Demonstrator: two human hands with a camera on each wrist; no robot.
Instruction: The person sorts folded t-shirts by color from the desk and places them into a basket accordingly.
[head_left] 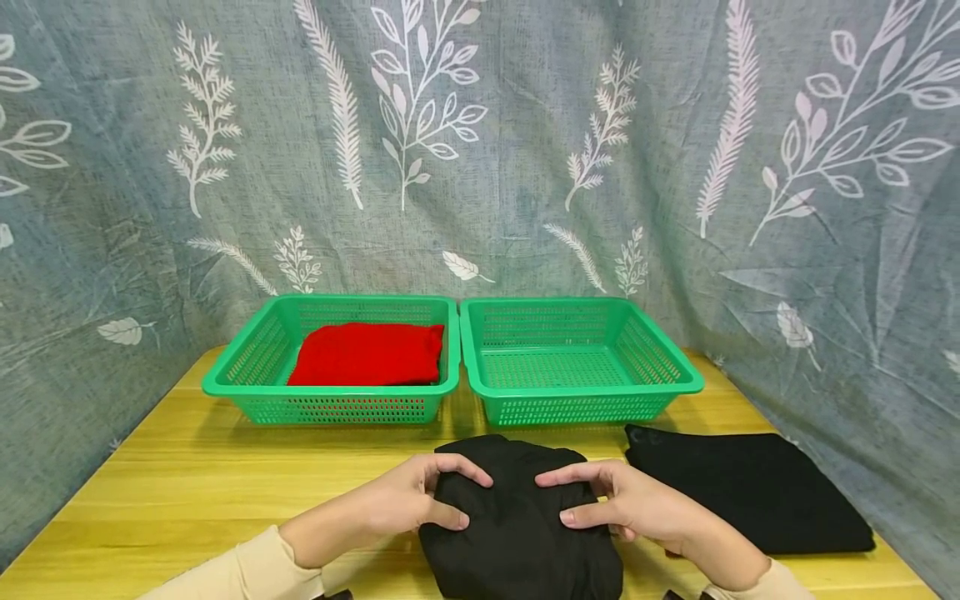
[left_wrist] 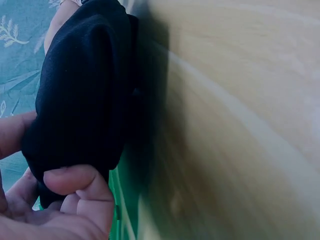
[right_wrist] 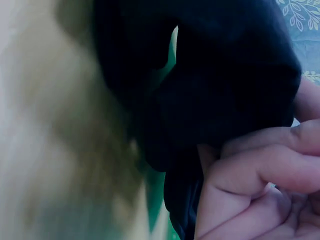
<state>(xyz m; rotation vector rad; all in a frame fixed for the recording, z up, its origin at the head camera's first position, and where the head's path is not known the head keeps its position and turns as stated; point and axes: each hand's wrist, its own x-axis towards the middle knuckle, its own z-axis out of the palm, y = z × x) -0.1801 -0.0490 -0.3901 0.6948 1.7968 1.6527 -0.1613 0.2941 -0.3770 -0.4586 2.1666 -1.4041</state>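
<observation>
A soft black cloth [head_left: 517, 533], bunched and folded over itself, is in both hands at the front middle of the table. My left hand [head_left: 408, 498] grips its left side, thumb and index finger on top and the other fingers underneath. On the right side, my right hand [head_left: 626, 504] holds it in a similar way. Curled fingers show against the dark cloth [left_wrist: 80, 100] in the left wrist view. In the right wrist view the cloth [right_wrist: 225, 85] hangs in folds above the wood, with a gap between two layers.
Two green plastic baskets stand side by side at the back. The left basket [head_left: 330, 390] has a red cloth [head_left: 367, 354] in it; the right basket [head_left: 585, 390] is just beyond the hands. A flat folded black cloth [head_left: 750, 492] lies on the wooden table [head_left: 150, 500] at right. A patterned curtain [head_left: 517, 167] hangs behind.
</observation>
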